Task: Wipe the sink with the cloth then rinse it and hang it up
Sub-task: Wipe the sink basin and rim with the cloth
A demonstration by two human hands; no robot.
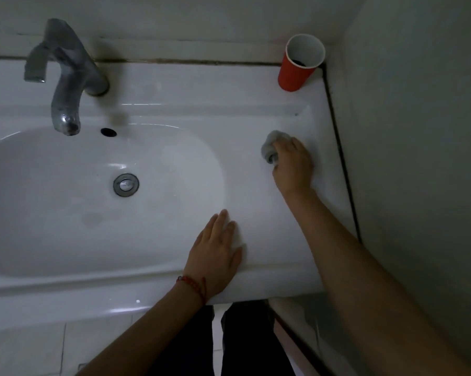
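Seen from the head camera, a person leans over a white sink (pixel 153 112) in a dim bathroom, the right hand (pixel 292 165) pressing a bunched grey cloth (pixel 272 143) onto the flat ledge to the right of the basin, near the wall corner. The fingers of that hand are curled around the cloth, which bulges out past the knuckles on the side toward the basin; how tightly they close cannot be told from above. The left hand (pixel 215 256) lies flat on the front rim, fingers spread and holding nothing, a red bracelet (pixel 193 283) at the wrist, apparently bracing the body. A worn metal tap (pixel 66 85) stands at the back left, its spout over the basin, with the drain (pixel 126 185) below it. A red cup (pixel 299 63) stands in the back right corner, well apart from the cloth. The wiping appears to be under way on the ledge, with the basin, the rinse and the hanging not yet done. The cloth looks soft, light and limp, likely damp; it should crumple to fit the palm and slide easily on the glossy ceramic, so a full-handed hold over the bunched middle suits wiping, and a pinch at an edge or corner would suit hanging it.
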